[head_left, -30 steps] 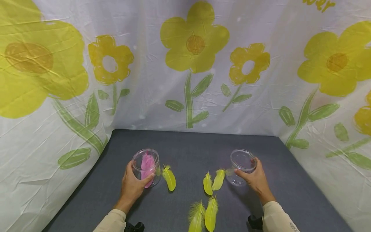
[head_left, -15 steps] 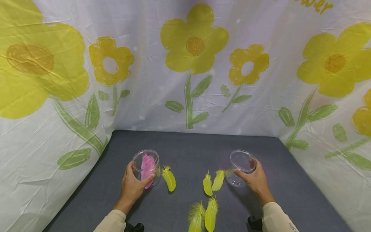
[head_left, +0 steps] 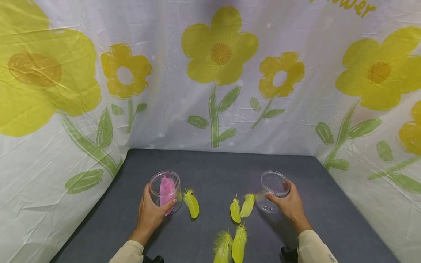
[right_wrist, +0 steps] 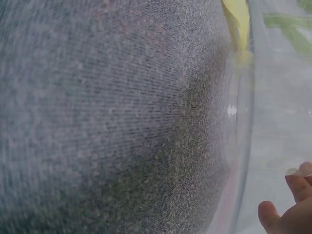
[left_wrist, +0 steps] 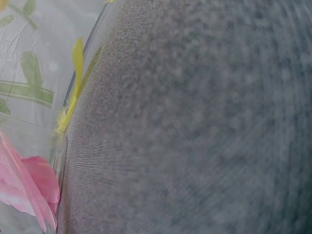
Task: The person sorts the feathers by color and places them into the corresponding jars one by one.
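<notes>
On the left of the table my left hand [head_left: 152, 215] grips a clear plastic jar [head_left: 177, 182] from its near left side. Pink feathers [head_left: 167, 190] stand inside that jar; they also show at the lower left of the left wrist view. My right hand [head_left: 289, 204] holds a second clear jar [head_left: 268, 206] by its right side, thumb in front, and I see nothing inside it. A yellow feather [head_left: 192, 204] lies just right of the left jar. Two more yellow feathers [head_left: 247, 205] lie beside the right jar, one of them close to its base.
Two larger yellow feathers [head_left: 239, 243] lie near the front middle of the dark grey table [head_left: 210, 175]. A white cloth [head_left: 164, 109] printed with yellow flowers hangs behind the table and along both sides.
Both hands keep their hold on the jars, and the feathers lie as before. The head view has tilted up very slightly, so everything sits a little lower.
</notes>
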A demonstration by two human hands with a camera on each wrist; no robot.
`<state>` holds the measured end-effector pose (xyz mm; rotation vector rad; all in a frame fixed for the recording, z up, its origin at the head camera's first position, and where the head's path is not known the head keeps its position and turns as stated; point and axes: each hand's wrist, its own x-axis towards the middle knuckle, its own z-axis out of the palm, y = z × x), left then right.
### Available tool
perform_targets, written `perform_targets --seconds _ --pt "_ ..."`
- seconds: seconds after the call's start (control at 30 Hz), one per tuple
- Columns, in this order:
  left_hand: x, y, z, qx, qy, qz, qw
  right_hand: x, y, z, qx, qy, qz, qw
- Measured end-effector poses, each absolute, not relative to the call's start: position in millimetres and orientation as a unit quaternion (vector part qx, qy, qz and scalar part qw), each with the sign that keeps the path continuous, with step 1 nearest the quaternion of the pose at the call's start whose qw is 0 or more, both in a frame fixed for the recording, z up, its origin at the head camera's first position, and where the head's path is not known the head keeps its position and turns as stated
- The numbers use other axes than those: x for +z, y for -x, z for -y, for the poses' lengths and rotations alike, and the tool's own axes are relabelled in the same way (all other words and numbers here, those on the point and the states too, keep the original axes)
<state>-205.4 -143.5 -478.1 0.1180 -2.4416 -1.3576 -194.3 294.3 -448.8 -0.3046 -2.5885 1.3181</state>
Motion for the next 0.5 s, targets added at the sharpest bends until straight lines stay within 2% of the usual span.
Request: perform_targets --seconds 0.2,0.5 --pt "-476.2 203.3 143.1 -0.480 -0.046 0.856 0.186 -448.3 193.4 -293.7 0.451 0.100 0.880 0.110" --pt "-458.8 199.4 140.8 -0.484 -0.024 0.819 0.308 -449.0 194.7 -294.2 0.458 0.095 0.877 0.112"
